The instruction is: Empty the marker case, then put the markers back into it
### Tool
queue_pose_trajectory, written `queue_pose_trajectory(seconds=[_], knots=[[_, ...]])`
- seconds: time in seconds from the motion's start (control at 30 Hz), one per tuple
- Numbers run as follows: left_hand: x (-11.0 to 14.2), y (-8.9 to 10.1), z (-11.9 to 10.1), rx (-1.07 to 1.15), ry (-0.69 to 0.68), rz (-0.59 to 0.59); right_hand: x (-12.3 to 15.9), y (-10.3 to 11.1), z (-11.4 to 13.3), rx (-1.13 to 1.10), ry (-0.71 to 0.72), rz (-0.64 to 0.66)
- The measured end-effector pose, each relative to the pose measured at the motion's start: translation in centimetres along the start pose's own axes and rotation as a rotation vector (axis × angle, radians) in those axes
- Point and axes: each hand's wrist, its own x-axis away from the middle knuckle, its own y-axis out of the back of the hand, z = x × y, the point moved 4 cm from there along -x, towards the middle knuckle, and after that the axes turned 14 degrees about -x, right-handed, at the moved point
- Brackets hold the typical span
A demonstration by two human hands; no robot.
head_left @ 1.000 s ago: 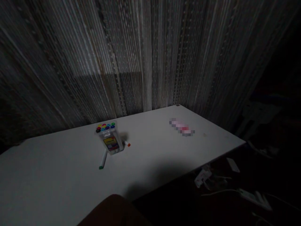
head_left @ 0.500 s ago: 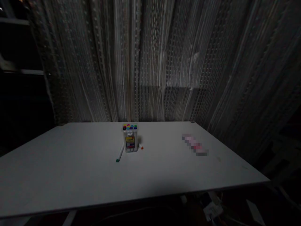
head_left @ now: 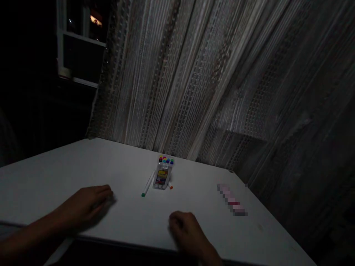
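My left hand (head_left: 93, 201) hovers low over the left part of the white table (head_left: 124, 221), its thumb apart from loosely bent fingers and nothing seen between them. Near the front edge, my right hand (head_left: 185, 229) has its fingers curled in, with no object showing. Beyond both hands stands a clear case of markers (head_left: 162, 175) with several coloured caps on top. To its left lies a white marker with a green end (head_left: 148, 183). An orange-tipped marker (head_left: 170, 185) pokes out at the case's right side, partly hidden behind it.
A blurred-out pink and white item (head_left: 231, 199) lies on the table's right side. Behind the table hangs a striped, patterned curtain (head_left: 177, 81). A window (head_left: 83, 55) shows at the upper left. The room is dim.
Both hands have come into view over the front of the table. My view has tilted, so the table and curtain now appear slanted. The case and loose markers keep their arrangement.
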Motion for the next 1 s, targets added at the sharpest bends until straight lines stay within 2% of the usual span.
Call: queue_pose_trajectory(seconds=[0.03,0.1,0.17,0.2,0.23,0.27,0.3,0.4,0.5,0.57,0.7,0.83,1.0], knots=[[-1.2,0.2,1.0,-0.039,-0.025,0.020,-1.6,1.1,-0.3,0.059,0.000,-0.092],[-3.6,0.3,3.2,-0.104,-0.052,0.028,-5.0,2.7,-1.1,0.107,-0.039,-0.182],[-6.2,-0.4,5.0,-0.104,-0.086,0.079,-8.3,3.8,-2.2,0.088,-0.135,-0.273],[-7.6,-0.9,5.9,-0.038,-0.049,0.111,-9.7,4.2,-2.8,0.071,-0.202,-0.341],[-9.1,-1.5,6.8,0.096,0.073,0.105,-11.2,4.5,-3.2,0.071,-0.228,-0.366],[-10.5,-2.1,7.7,0.254,0.293,0.042,-12.5,4.6,-3.7,0.071,-0.250,-0.387],[-11.9,-2.9,7.7,0.308,0.389,0.005,-13.7,4.6,-4.1,0.073,-0.269,-0.403],[-15.9,-6.4,5.0,0.433,0.501,-0.029,-16.2,4.2,-5.2,0.088,-0.317,-0.436],[-18.3,-9.5,1.2,0.533,0.477,-0.026,-17.5,3.5,-6.0,0.109,-0.351,-0.462],[-18.8,-10.6,-0.3,0.581,0.450,-0.031,-17.9,3.0,-6.4,0.129,-0.363,-0.477],[-18.1,-10.9,-0.7,0.659,0.372,-0.024,-18.0,2.5,-6.9,0.193,-0.385,-0.464],[-17.6,-10.6,-0.8,0.703,0.309,0.009,-18.1,2.6,-7.0,0.198,-0.333,-0.418],[-18.1,-10.7,-1.7,0.703,0.332,0.043,-18.4,3.0,-7.3,0.152,-0.349,-0.370]])
